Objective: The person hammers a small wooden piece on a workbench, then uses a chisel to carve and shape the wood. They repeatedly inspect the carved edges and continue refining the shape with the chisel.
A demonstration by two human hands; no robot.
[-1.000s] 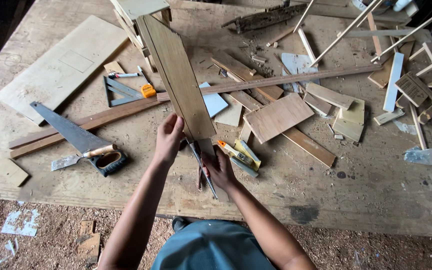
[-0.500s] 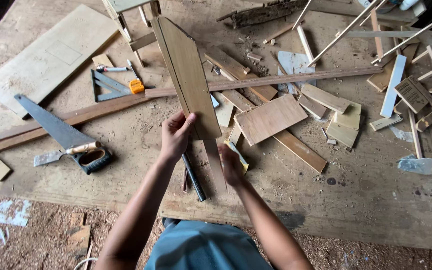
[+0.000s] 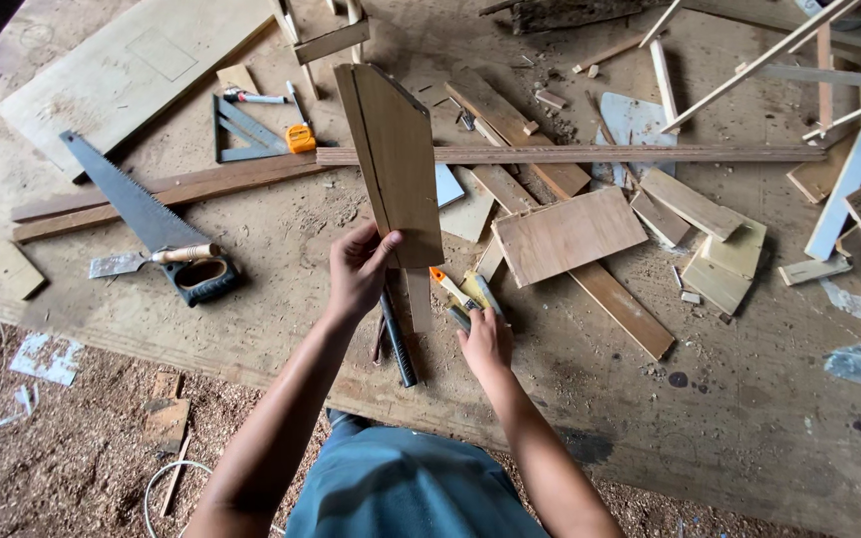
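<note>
Left hand [image 3: 359, 271] grips a tapered brown wooden board [image 3: 396, 159], tilted up off the cluttered worktop [image 3: 729, 399]; right hand [image 3: 485, 339] closes on an orange-tipped tool [image 3: 447, 287] below it. Likely trimming comes next, needing a steady hold.

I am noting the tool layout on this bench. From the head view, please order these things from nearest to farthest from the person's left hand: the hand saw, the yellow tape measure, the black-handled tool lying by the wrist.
Measured from the left hand:
1. Black-handled tool, just below and right of the hand.
2. Yellow tape measure, above it, beside the metal square.
3. Hand saw, to the left. Its handle is about as near as the tape measure, so ranks 2 and 3 are close.
</note>
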